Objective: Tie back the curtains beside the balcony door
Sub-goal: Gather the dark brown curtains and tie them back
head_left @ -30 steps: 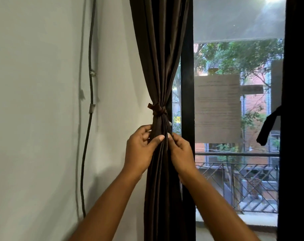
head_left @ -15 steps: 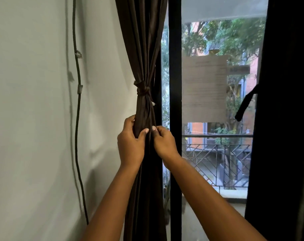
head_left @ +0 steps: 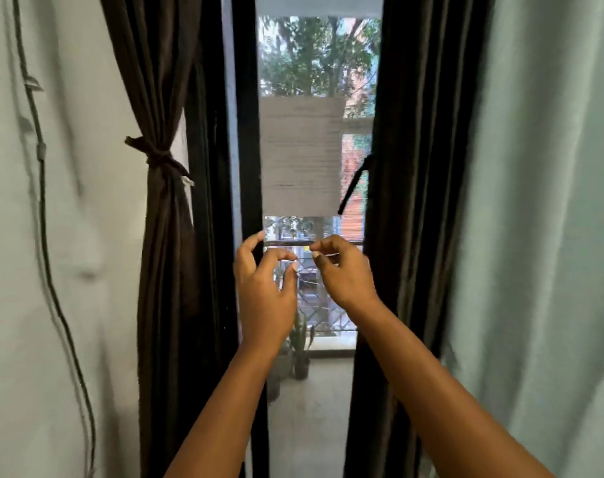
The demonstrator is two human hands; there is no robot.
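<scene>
My left hand and my right hand are up in front of the glass door. My fingers are bent a little and hold nothing. The left curtain is tied with a dark band. The right curtain hangs loose, its tie strap dangling beside it.

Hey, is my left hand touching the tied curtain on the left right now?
Apart. The head view shows the left hand raised before the door glass, with the dark door frame between it and the tied curtain.
</scene>
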